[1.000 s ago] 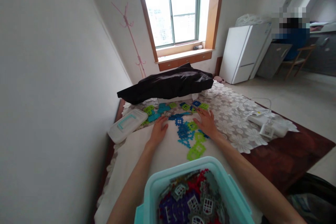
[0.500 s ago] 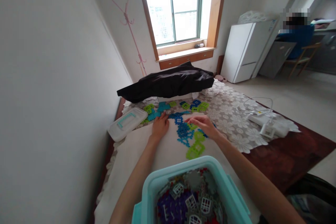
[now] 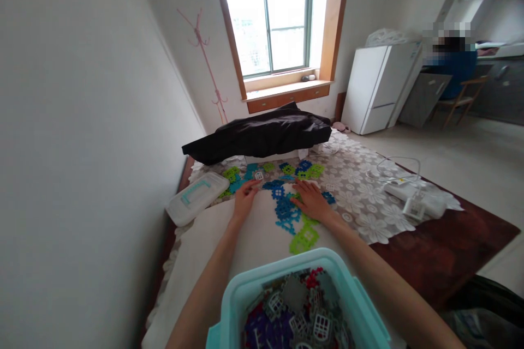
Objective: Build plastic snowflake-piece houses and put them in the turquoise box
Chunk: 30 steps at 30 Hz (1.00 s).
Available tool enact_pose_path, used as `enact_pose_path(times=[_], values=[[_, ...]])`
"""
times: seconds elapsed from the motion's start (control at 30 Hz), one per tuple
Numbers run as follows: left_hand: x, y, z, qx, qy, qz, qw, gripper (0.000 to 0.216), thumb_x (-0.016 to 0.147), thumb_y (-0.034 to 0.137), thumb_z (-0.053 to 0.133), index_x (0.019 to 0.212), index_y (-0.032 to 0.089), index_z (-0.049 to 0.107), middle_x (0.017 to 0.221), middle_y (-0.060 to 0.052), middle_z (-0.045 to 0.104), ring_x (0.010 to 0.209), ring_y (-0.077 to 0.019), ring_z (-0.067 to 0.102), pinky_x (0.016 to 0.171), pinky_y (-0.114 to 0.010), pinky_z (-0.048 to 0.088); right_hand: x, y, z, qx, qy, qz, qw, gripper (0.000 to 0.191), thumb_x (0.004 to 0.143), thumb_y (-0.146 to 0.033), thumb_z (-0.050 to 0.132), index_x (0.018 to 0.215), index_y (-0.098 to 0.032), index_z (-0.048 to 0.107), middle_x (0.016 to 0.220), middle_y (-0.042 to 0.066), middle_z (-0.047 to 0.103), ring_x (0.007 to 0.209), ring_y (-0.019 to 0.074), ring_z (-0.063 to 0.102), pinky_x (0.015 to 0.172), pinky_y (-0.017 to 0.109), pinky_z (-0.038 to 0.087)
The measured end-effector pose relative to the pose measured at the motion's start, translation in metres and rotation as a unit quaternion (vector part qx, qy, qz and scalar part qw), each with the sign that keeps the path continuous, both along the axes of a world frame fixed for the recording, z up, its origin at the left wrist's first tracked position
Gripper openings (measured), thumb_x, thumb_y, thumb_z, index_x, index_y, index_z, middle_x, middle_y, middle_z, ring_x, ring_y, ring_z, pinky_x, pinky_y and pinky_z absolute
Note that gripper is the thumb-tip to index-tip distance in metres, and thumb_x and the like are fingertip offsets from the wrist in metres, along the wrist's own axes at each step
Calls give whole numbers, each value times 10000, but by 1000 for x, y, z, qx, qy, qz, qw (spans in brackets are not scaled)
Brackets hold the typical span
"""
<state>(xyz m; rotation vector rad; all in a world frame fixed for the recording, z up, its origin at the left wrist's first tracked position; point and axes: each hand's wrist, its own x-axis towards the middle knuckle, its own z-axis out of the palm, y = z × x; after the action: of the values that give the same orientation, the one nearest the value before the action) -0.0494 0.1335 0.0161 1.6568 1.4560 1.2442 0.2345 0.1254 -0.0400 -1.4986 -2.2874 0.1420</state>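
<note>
Flat interlocking plastic pieces in blue and green lie spread on a table covered with a white cloth. My left hand rests palm down on the cloth beside the blue pieces, near a small white piece. My right hand lies flat on the green and blue pieces, fingers apart. Neither hand grips anything. Close to me stands a teal bin holding several purple, red, grey and white pieces.
A clear lid with a teal handle lies at the left table edge by the wall. A black garment covers the far end. A white charger and cable sit at right on lace. A person sits far right by a white fridge.
My right hand came back from the far green pieces and settled flat on the pieces nearer me. My left hand shifted slightly forward. The view tilted a little.
</note>
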Motion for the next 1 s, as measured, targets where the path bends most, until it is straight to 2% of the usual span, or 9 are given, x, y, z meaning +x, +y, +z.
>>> enact_pose_path(times=[0.1, 0.23, 0.4, 0.47, 0.57, 0.67, 0.73, 0.87, 1.0], values=[[-7, -20, 38, -96, -173, -177, 964, 341, 813, 439, 641, 904, 172, 831, 1012, -134, 776, 851, -250, 656, 760, -375, 514, 1, 3, -2, -2, -3, 5, 1000, 622, 1054, -550, 444, 1560, -190, 471, 1649, 146, 404, 1515, 332, 370, 1253, 526, 244], [-4, -58, 100, -142, -153, -398, 893, 389, 789, 527, 707, 635, 183, 802, 737, -139, 733, 809, -285, 663, 815, -432, 520, 3, 5, -3, 15, 22, 11, 1000, 618, 1042, -521, 482, 1550, -169, 484, 1608, 167, 460, 1487, 334, 412, 1247, 527, 266], [19, -98, 159, -235, 41, -647, 724, 433, 920, 560, 652, 931, 186, 869, 1042, -151, 813, 971, -298, 726, 948, -392, 542, 4, 4, -2, 30, 79, 6, 996, 585, 1031, -424, 498, 1546, -147, 487, 1597, 179, 468, 1456, 332, 459, 1224, 517, 338], [24, -102, 162, -258, 64, -652, 711, 450, 945, 563, 633, 959, 174, 859, 1123, -150, 803, 975, -280, 738, 912, -352, 556, 4, 4, -1, 34, 112, 0, 993, 573, 1031, -389, 481, 1547, -142, 486, 1597, 174, 468, 1462, 316, 456, 1228, 498, 349], [26, -87, 138, -255, 41, -553, 792, 500, 975, 565, 590, 842, 151, 837, 1073, -152, 813, 860, -227, 731, 783, -297, 546, 6, 5, 0, 40, 164, -4, 986, 550, 1024, -353, 464, 1528, -137, 509, 1577, 161, 494, 1462, 289, 461, 1246, 468, 343], [26, -57, 86, -179, 11, -355, 918, 528, 985, 562, 546, 830, 138, 819, 935, -135, 818, 760, -193, 694, 679, -272, 512, 9, 5, 1, 46, 203, -2, 978, 516, 1019, -337, 460, 1490, -146, 549, 1528, 154, 544, 1433, 278, 493, 1237, 466, 364], [25, -38, 48, -112, 27, -215, 970, 492, 986, 530, 517, 904, 146, 813, 948, -122, 812, 791, -210, 693, 681, -292, 523, 11, 5, 1, 46, 210, -1, 977, 470, 1022, -341, 464, 1435, -161, 599, 1501, 146, 570, 1409, 276, 517, 1223, 471, 382], [18, -18, -11, 7, 161, -84, 983, 267, 947, 357, 578, 992, 202, 791, 1072, -90, 786, 983, -242, 698, 921, -379, 546, 12, 4, -1, 23, 150, -7, 988, 411, 1034, -423, 492, 1269, -169, 713, 1573, 153, 498, 1409, 322, 512, 1200, 495, 395], [9, -13, -30, 33, 212, -40, 976, 245, 962, 295, 550, 1066, 208, 755, 1106, -84, 765, 1012, -243, 691, 957, -390, 543, 10, 4, -1, 12, 78, 5, 997, 469, 1042, -483, 496, 1343, -177, 685, 1608, 148, 463, 1430, 349, 475, 1197, 523, 380]])
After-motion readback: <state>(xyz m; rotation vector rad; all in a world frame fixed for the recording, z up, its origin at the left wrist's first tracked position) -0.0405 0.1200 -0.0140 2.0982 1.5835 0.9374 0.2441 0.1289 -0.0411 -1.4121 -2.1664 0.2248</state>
